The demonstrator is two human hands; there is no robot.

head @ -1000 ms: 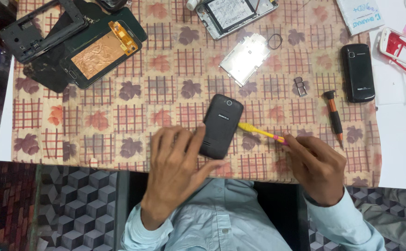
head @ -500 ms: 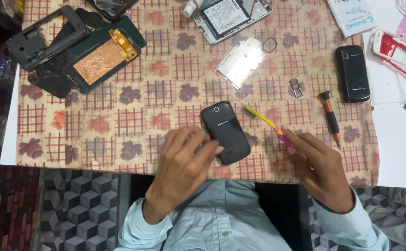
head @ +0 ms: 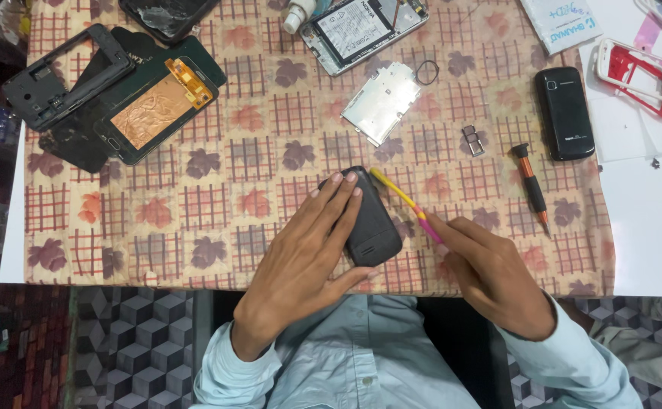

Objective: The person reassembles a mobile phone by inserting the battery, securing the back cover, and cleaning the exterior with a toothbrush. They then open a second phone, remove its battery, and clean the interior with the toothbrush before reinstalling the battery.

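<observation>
A small black phone [head: 372, 231] lies back-side up on the patterned cloth near the table's front edge. My left hand [head: 304, 261] rests flat over it, fingers across its top and thumb under its lower end. My right hand [head: 490, 269] pinches a thin yellow and pink pry tool [head: 403, 198], whose yellow tip touches the phone's upper right corner.
A black and orange screwdriver [head: 533, 185] lies right of the tool. A second black phone [head: 564, 112] and a red frame [head: 638, 68] lie at the far right. A metal plate [head: 381, 102], a green screen assembly [head: 156, 110], a black frame [head: 65, 76] and an opened phone [head: 357, 30] lie farther back.
My left hand has slid forward over the phone, covering more of it. The phone has turned slightly, and the pry tool's tip now sits at its upper right corner.
</observation>
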